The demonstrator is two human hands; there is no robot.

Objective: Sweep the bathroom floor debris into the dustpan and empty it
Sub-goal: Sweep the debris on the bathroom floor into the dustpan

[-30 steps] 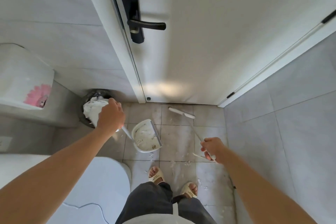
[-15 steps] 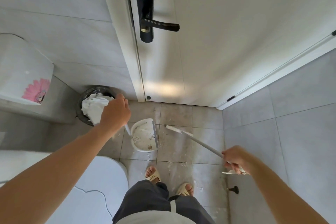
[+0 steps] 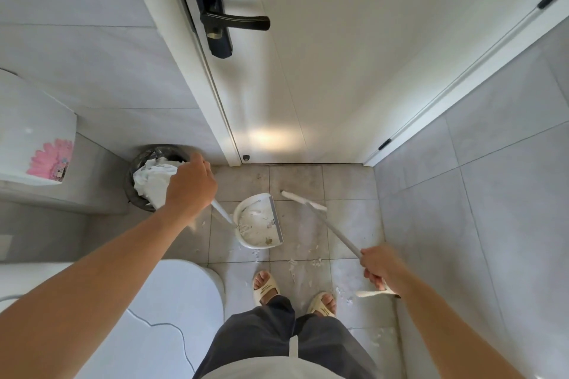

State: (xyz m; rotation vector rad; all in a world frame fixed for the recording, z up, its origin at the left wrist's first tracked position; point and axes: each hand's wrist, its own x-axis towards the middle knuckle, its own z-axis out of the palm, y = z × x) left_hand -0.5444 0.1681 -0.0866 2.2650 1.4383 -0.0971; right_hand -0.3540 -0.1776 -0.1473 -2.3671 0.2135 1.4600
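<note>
A: Head view, nearest things first: what's at the person's feet?

B: Two sandalled feet (image 3: 292, 294) on the tiled floor (image 3: 348, 224), with white debris (image 3: 303, 263) scattered just ahead of the toes and to the right of them. A toilet lid (image 3: 172, 301) fills the lower left, close beside the left foot.

A: And the right hand?

B: The right hand (image 3: 381, 269) has its fingers (image 3: 374, 278) curled tight around the upper end of the broom (image 3: 326, 221). The shaft slants away and to the left; its white head lies on the floor just right of the dustpan, not touching it as far as I can tell.

A: The left hand?

B: The left hand (image 3: 191, 188) is closed over the top of the dustpan's long handle. Its fingers are hidden under the hand, so I can't see how they wrap. The dustpan (image 3: 257, 224) sits on the floor between the two hands, open edge to the right, with scraps inside.

A: Room to move?

B: Tight. A full bin (image 3: 154, 181) stands just behind the left hand, against the wall. The door (image 3: 354, 71) closes off the far edge, and a tiled wall (image 3: 492, 194) hems in the right. Open tiles lie between dustpan and door.
</note>
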